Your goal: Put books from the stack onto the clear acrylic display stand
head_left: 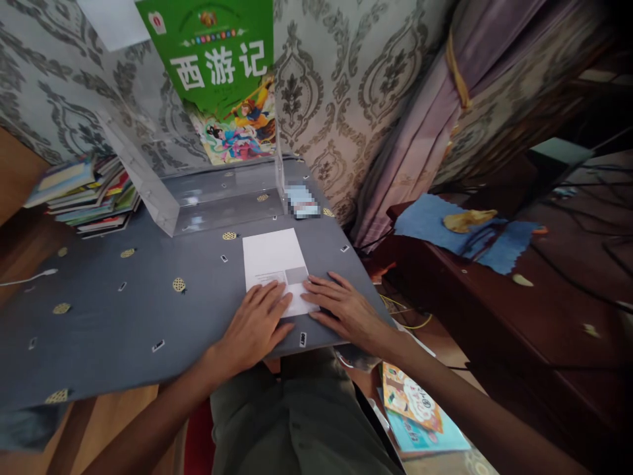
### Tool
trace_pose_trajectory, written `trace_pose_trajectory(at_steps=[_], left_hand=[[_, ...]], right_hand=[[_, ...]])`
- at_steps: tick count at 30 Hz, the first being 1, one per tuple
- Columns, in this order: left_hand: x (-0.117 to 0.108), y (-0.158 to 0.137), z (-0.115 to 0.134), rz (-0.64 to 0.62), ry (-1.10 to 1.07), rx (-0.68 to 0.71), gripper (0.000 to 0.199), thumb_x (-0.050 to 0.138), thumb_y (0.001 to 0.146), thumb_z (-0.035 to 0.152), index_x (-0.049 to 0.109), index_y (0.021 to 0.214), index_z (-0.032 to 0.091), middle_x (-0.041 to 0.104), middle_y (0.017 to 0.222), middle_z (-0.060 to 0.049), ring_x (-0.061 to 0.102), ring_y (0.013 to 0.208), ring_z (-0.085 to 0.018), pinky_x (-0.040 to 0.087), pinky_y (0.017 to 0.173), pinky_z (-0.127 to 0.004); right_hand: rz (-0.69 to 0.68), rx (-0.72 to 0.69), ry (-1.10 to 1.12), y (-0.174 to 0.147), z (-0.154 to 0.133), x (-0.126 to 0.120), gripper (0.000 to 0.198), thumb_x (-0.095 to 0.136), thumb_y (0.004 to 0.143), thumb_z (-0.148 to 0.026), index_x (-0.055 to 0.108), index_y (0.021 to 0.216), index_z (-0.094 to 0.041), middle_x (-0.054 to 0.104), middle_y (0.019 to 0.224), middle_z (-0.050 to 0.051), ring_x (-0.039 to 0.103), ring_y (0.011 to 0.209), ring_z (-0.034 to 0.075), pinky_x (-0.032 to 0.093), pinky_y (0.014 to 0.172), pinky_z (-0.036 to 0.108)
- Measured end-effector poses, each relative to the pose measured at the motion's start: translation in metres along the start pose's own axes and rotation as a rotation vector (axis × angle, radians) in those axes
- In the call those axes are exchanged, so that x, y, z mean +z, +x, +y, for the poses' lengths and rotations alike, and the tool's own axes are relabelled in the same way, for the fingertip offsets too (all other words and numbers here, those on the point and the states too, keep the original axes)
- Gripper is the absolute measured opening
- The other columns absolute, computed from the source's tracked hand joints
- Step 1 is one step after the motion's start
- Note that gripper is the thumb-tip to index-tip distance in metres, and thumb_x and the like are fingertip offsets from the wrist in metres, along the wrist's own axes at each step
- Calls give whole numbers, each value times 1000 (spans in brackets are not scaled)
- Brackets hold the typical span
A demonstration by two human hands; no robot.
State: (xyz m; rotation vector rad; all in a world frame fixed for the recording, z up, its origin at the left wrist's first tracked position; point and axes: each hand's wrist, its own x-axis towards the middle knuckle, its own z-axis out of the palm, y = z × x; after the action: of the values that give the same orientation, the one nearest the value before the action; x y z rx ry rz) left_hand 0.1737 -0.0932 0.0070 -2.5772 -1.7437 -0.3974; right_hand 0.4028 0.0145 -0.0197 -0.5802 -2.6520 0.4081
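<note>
A white sheet of paper (pixel 271 252) lies on the grey patterned tablecloth (pixel 198 330), close to the table's front edge. Small print and a grey patch show on its lower half, and its near right part seems folded over or overlaid. My left hand (pixel 257 323) rests flat on the near left part of the sheet, fingers stretched out and the thumb pointing right. On the sheet's near right edge lies my right hand (pixel 341 305), its fingers spread. Neither hand grips anything. My fingers hide part of the print.
Behind the paper, a clear plastic stand (pixel 227 208) sits below a green book (pixel 222 79). Stacked books (pixel 93 194) occupy the left. A blurred-out item (pixel 301 201) is beside the stand. A brown side table (pixel 519 316) bears a blue cloth (pixel 430 227). Books (pixel 415 409) lie below, right.
</note>
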Motion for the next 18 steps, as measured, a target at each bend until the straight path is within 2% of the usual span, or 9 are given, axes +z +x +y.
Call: trace_pose_trajectory(at_steps=[4,6,9,12,15,18], left_hand=[[7,-4,3,18,33,-17,49,49,100,44,47,142,18,45,154,-19,41,145,-31,40,115,-51],[7,-7,3,23,21,-4,51,50,100,45,47,141,17,45,154,-20,39,146,-31,40,116,-52],[1,-12,2,11,2,27,41,48,100,45,55,129,18,49,151,-18,40,146,-30,39,117,-53],[-6,-17,-3,-3,-15,22,33,46,101,44,60,116,18,56,145,-15,43,143,-29,38,117,-53],[-10,-19,-14,0,-35,-49,32,41,104,39,60,117,18,63,138,-13,47,141,-27,38,117,-53],[-10,-20,-29,10,-51,-129,34,33,105,32,58,124,19,65,135,-11,47,141,-26,34,118,-55]], right_hand=[[22,-5,4,-1,-1,0,28,52,100,-28,65,125,-24,66,136,9,54,135,25,35,116,56],[57,-18,37,0,-5,-2,25,53,99,-28,67,119,-24,71,128,9,57,131,26,36,114,58],[101,-57,148,6,-17,-8,18,54,97,-24,69,107,-22,76,106,7,64,115,25,38,111,57],[47,-126,274,18,-33,-12,16,53,96,-22,69,99,-20,73,93,6,67,98,20,42,107,50],[-67,-211,346,32,-47,-10,16,54,95,-23,69,100,-18,72,97,7,65,101,20,44,105,44],[-169,-279,320,45,-58,-1,22,59,95,-29,69,111,-18,71,117,9,58,118,23,40,110,45]])
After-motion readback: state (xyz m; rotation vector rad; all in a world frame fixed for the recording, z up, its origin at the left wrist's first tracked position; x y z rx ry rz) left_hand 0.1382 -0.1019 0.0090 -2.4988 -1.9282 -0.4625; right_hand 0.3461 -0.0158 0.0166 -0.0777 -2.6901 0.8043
